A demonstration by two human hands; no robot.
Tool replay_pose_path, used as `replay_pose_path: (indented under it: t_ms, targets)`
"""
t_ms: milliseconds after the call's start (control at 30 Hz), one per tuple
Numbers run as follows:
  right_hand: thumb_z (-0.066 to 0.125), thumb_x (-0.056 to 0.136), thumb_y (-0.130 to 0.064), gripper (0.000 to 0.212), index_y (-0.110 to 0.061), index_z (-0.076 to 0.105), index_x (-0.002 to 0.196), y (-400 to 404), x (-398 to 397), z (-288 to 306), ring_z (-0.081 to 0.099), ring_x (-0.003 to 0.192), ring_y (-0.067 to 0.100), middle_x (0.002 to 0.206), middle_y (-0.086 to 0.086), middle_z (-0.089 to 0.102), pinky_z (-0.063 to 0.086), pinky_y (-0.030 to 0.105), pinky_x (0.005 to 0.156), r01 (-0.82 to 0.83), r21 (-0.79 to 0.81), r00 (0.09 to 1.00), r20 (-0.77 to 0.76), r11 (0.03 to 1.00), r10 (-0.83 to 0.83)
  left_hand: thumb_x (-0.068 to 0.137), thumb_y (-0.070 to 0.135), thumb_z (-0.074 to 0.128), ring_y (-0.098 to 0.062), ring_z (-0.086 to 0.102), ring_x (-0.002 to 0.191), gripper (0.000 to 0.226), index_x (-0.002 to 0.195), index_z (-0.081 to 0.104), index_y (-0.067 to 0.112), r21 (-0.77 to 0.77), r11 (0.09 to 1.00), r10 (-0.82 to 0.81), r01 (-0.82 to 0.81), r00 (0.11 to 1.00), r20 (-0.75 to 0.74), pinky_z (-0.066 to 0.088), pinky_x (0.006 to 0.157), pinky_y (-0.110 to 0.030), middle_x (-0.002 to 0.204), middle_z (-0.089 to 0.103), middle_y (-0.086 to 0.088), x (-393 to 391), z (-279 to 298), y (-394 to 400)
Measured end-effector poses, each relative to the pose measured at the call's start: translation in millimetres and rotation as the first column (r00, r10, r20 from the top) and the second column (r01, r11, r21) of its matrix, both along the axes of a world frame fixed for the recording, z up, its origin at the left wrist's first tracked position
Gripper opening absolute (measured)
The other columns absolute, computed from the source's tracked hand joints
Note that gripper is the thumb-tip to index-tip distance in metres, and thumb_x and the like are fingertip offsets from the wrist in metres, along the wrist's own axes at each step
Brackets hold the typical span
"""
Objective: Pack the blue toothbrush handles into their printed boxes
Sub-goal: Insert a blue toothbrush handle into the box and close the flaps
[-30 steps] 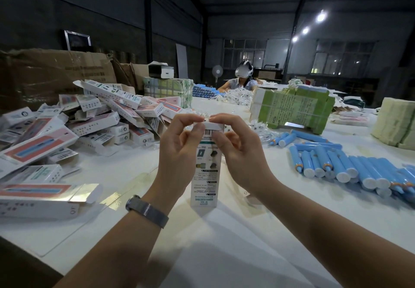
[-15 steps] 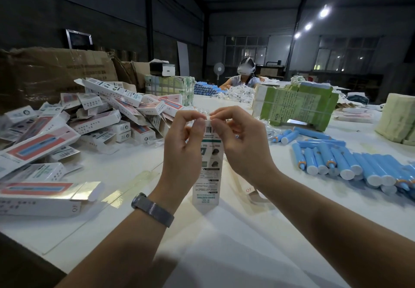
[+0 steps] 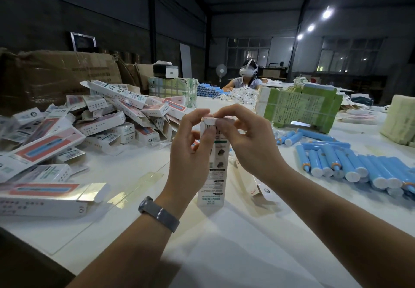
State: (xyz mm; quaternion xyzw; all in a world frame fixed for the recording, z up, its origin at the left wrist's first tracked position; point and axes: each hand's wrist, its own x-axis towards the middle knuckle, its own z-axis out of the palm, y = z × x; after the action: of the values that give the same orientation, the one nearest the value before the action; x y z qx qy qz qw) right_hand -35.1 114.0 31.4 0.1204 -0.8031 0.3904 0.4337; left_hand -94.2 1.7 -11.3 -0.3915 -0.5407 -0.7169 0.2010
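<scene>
Both hands are meeting at the top of a box [image 3: 213, 170] that is standing upright on its lower end on the table [image 3: 235, 254], straight ahead of the person. The left hand [image 3: 190, 150], with a watch [image 3: 158, 213] on its wrist, is rising from below and wrapping the upper left side of the box, thumb lying across the near face and fingers curling over the top edge. The right hand [image 3: 249, 139] is coming in from the right, its thumb and forefinger pinching the white top flap while the other fingers are arching loosely above. Both grips are narrow and closing on the box; what is inside it cannot be told. To the right, blue handles [image 3: 350, 164] are lying loose in a row on the table, white ends toward the person, well apart from the hands. To the left a pile of boxes [image 3: 107, 116] is sprawling, several with end flaps standing open, and one long box [image 3: 45, 196] is lying flat near the table edge with its silver flap open. Beyond, a green bundle [image 3: 298, 107] is sitting on the table, and another person [image 3: 247, 78] is sitting at the far end.
</scene>
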Motion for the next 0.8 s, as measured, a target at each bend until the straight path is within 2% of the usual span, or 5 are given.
replay_pose_path:
  t_ms: [133,233,433,633,800]
  targets:
    - [0.061,0.093,-0.014,0.017,-0.03,0.065,0.089,0.3,2.8,3.8,0.064,0.067,0.006,0.082,-0.018,0.067,0.051,0.022,0.062,0.004,0.002,1.0,-0.013,1.0,-0.004,0.097,0.022,0.057,-0.027,0.066,0.087,0.033,0.115,0.054,0.05,-0.017,0.999,0.028,-0.028,0.999,-0.027,0.059,0.071,-0.047,0.108,0.065,0.016,3.0,1.0,-0.1]
    - [0.061,0.092,-0.015,0.018,-0.033,0.064,0.088,-3.1,2.4,3.2,0.062,0.071,0.005,0.081,-0.02,0.066,0.051,0.024,0.064,0.043,0.004,0.998,-0.036,0.999,-0.043,0.097,0.024,0.059,-0.027,0.066,0.089,0.04,0.116,0.052,0.058,-0.023,0.999,0.028,-0.029,0.999,-0.027,0.06,0.07,-0.045,0.114,0.063,0.021,4.1,1.7,-0.7]
    - [0.063,0.09,-0.014,0.014,-0.027,0.067,0.087,-4.6,4.7,7.2,0.066,0.081,0.01,0.079,-0.017,0.067,0.058,0.033,0.068,0.062,-0.003,0.998,-0.023,0.998,-0.063,0.097,0.015,0.06,0.001,0.066,0.094,0.043,0.122,0.047,0.048,0.001,1.0,0.031,-0.031,0.998,-0.053,0.058,0.072,-0.022,0.122,0.058,0.004,0.3,0.3,1.0]
    - [0.067,0.089,-0.012,0.011,-0.021,0.07,0.086,-4.7,6.7,8.9,0.066,0.08,0.01,0.08,-0.011,0.069,0.057,0.032,0.069,0.079,-0.019,0.997,0.001,0.997,-0.079,0.094,0.027,0.061,-0.025,0.069,0.089,0.044,0.113,0.049,0.065,-0.035,0.999,0.038,-0.04,0.998,-0.053,0.062,0.071,-0.04,0.12,0.062,0.004,0.0,0.2,0.1]
    - [0.07,0.086,-0.015,0.006,-0.02,0.071,0.083,-5.4,7.4,13.0,0.062,0.081,0.007,0.081,-0.011,0.067,0.052,0.031,0.07,0.195,0.071,0.98,-0.056,0.978,-0.191,0.092,0.02,0.065,-0.023,0.071,0.093,0.047,0.119,0.047,0.055,0.0,1.0,-0.012,0.012,1.0,-0.013,0.061,0.072,-0.033,0.124,0.064,-0.006,-2.1,-1.3,0.6]
